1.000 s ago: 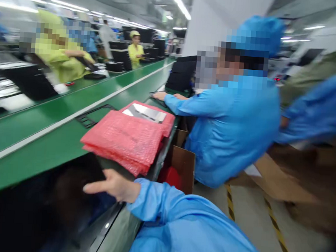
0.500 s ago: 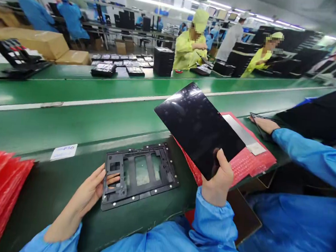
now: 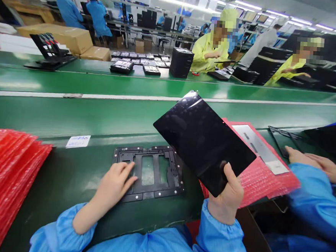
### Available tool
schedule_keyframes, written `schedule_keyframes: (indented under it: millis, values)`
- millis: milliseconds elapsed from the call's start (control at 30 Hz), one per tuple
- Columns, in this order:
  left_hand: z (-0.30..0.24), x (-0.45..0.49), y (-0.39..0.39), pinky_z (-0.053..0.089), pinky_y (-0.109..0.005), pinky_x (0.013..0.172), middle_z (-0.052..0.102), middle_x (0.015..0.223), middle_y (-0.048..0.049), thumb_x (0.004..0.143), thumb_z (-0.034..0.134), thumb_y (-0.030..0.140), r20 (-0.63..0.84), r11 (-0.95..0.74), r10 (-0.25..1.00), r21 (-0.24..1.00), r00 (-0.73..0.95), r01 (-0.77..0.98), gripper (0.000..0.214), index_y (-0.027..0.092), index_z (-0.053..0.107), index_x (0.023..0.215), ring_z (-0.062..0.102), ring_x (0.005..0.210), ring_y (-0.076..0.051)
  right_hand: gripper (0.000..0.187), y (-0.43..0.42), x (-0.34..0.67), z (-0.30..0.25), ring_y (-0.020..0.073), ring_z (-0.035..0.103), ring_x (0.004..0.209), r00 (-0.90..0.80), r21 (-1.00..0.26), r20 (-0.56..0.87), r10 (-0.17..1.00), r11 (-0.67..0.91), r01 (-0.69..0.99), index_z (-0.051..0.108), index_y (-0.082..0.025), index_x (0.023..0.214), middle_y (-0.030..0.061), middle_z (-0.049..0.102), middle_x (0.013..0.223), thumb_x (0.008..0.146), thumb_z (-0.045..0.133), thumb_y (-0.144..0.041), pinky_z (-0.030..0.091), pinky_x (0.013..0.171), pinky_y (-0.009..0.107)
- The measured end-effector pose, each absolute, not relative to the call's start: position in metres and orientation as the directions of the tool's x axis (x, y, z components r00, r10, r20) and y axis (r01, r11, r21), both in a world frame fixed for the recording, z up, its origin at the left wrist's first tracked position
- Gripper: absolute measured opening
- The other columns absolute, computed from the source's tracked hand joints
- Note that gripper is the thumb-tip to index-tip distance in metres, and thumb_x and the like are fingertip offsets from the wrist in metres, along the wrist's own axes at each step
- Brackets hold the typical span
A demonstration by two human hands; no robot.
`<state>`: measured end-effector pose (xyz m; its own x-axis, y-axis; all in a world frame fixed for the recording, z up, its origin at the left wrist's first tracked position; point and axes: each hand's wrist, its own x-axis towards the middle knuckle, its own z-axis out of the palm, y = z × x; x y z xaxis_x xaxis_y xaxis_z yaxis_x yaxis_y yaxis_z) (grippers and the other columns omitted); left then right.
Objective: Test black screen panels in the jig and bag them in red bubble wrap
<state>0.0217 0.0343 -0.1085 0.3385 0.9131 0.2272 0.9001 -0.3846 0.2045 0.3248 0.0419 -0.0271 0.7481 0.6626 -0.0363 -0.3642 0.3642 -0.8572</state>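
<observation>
A glossy black screen panel (image 3: 203, 138) is raised at a slant over the bench, and my right hand (image 3: 229, 195) grips its lower right corner with the thumb on the dark face. My left hand (image 3: 113, 183) lies over the left end of a black plastic frame fixture (image 3: 153, 171), fingers apart, thumb stretched out. That fixture rests flat on the green bench; its openings show the surface below, and small round silvery dots line its edge. My left hand covers part of its left side.
Red bubble-wrap pouches (image 3: 11, 176) are piled at left, more red pouches (image 3: 256, 178) at right under a silvery plate (image 3: 258, 147). A paper label (image 3: 78, 141) lies behind the fixture. At far right a co-worker's hands (image 3: 323, 163) work near black frames. A green conveyor (image 3: 113, 116) runs behind.
My left hand has let go of the fixture's left edge and moved onto its top. The fixture now lies flat. My right hand still holds the screen panel. The camera view has shifted.
</observation>
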Motion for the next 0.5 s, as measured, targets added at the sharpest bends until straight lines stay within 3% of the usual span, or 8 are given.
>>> schedule_keyframes:
  millis: [67,133,333,500]
  values:
    - [-0.113,0.035,0.026,0.04,-0.05,0.101,0.062,0.122,-0.0144,0.092,0.05,0.055,0.22,-0.586,0.808,0.194,0.547,0.787,0.056,0.016,0.056,0.131,0.053,0.115,-0.032,0.05,0.04,0.326,-0.035,0.0226,0.066,0.116,0.701,-0.858,-0.016,0.713,0.351,-0.376,0.066,-0.027,0.125,0.0041,0.067,0.129,0.076,0.077,-0.03,0.054,0.102,0.038]
    - [-0.116,0.047,0.02,0.033,-0.056,0.104,0.063,0.123,-0.0138,0.087,0.058,0.057,0.177,-0.667,0.745,0.166,0.643,0.726,0.059,0.015,0.057,0.129,0.051,0.117,-0.034,0.055,0.037,0.327,-0.041,0.0216,0.066,0.116,0.676,-0.856,-0.015,0.737,0.34,-0.389,0.061,-0.026,0.131,0.0026,0.067,0.129,0.078,0.077,-0.029,0.052,0.105,0.04]
    - [-0.119,0.052,0.011,0.038,-0.048,0.09,0.066,0.104,-0.0104,0.091,0.058,0.045,0.124,-0.667,0.745,0.144,0.656,0.731,0.041,0.014,0.062,0.117,0.055,0.1,-0.028,0.057,0.027,0.322,-0.043,0.0171,0.059,0.125,0.618,-0.891,-0.018,0.786,0.268,-0.367,0.056,-0.025,0.136,-0.0012,0.066,0.131,0.082,0.074,-0.027,0.041,0.115,0.034]
    - [-0.114,0.034,0.007,0.038,-0.051,0.091,0.066,0.107,-0.0119,0.089,0.059,0.049,0.132,-0.664,0.744,0.252,0.655,0.704,0.045,0.015,0.063,0.118,0.054,0.103,-0.03,0.056,0.02,0.315,-0.043,0.0216,0.058,0.126,0.556,-0.937,-0.023,0.831,0.175,-0.301,0.054,-0.028,0.139,-0.0002,0.062,0.136,0.084,0.07,-0.027,0.039,0.115,0.044]
